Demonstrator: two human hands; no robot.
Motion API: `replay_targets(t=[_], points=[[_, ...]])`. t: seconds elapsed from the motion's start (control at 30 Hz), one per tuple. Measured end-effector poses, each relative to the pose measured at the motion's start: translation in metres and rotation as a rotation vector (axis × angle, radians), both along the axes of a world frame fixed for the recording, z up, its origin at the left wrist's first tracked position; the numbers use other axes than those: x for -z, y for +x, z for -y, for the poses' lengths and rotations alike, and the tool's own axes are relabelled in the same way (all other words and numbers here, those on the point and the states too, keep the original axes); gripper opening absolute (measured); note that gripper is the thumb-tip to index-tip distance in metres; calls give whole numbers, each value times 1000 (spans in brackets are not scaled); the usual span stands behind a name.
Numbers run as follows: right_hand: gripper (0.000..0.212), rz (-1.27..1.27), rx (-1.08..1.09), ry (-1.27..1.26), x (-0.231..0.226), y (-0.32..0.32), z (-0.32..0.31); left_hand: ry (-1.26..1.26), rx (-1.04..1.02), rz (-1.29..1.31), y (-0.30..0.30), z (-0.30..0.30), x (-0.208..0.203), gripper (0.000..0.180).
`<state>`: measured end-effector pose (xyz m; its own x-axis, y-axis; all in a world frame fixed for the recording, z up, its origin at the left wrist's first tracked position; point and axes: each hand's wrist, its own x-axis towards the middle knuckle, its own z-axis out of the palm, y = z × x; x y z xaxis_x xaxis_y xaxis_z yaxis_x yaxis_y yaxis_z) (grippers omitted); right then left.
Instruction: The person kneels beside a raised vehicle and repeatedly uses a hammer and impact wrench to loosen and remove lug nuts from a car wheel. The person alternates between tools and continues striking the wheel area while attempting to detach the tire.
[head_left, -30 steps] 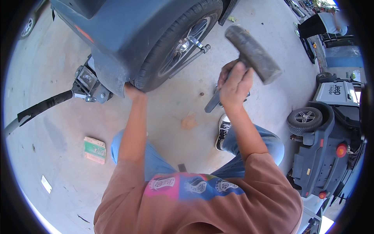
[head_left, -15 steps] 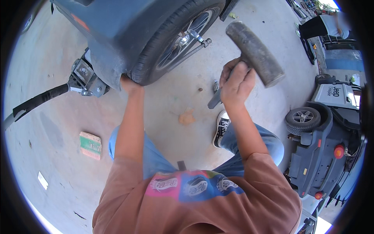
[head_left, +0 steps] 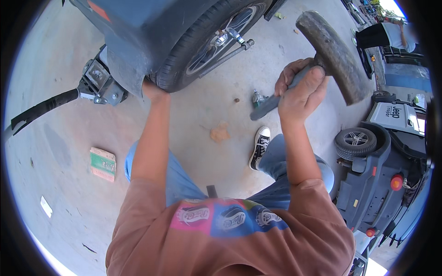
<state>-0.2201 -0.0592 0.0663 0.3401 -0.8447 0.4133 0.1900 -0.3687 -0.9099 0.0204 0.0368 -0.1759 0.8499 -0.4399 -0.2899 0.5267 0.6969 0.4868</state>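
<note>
My right hand [head_left: 301, 94] is closed around the grey handle of a hammer [head_left: 335, 57], close to its heavy, worn cylindrical head. The hammer is held up in the air to the right of a vehicle wheel [head_left: 177, 69]. My left hand [head_left: 155, 91] reaches in behind the dark fender [head_left: 131, 50] at the lower end of the tyre, where its fingers are hidden. On the wheel's hub sits a bar-shaped wrench [head_left: 225, 57], its long arm lying across the spokes.
A jack [head_left: 99, 80] with a long black handle stands left of the fender. A green-and-white box [head_left: 102, 164] lies on the floor. Beyond my right hand is a small metal-and-green tool [head_left: 258, 97]. Another vehicle [head_left: 373, 184] is parked at right; a person [head_left: 386, 36] stands far right.
My right hand has carried the hammer up and to the right, away from the wheel. My left hand stays behind the fender.
</note>
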Motion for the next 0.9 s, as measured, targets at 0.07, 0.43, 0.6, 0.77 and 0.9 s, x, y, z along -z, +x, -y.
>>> replay_targets(t=[0.07, 0.43, 0.6, 0.77, 0.9], points=[[46, -348, 151, -72, 52, 6, -9, -14, -26, 51, 0, 7, 3, 55], [43, -465, 16, 194, -6, 17, -2, 34, -59, -16, -4, 1, -17, 55], [43, -411, 182, -182, 71, 3, -9, 170, -37, -60, -18, 10, -41, 52], [46, -1013, -15, -177, 166, 6, 10, 139, -83, 76, 9, 15, 3, 51], [43, -752, -43, 432, 58, 2, 9, 222, -70, 34, -8, 9, -27, 51]])
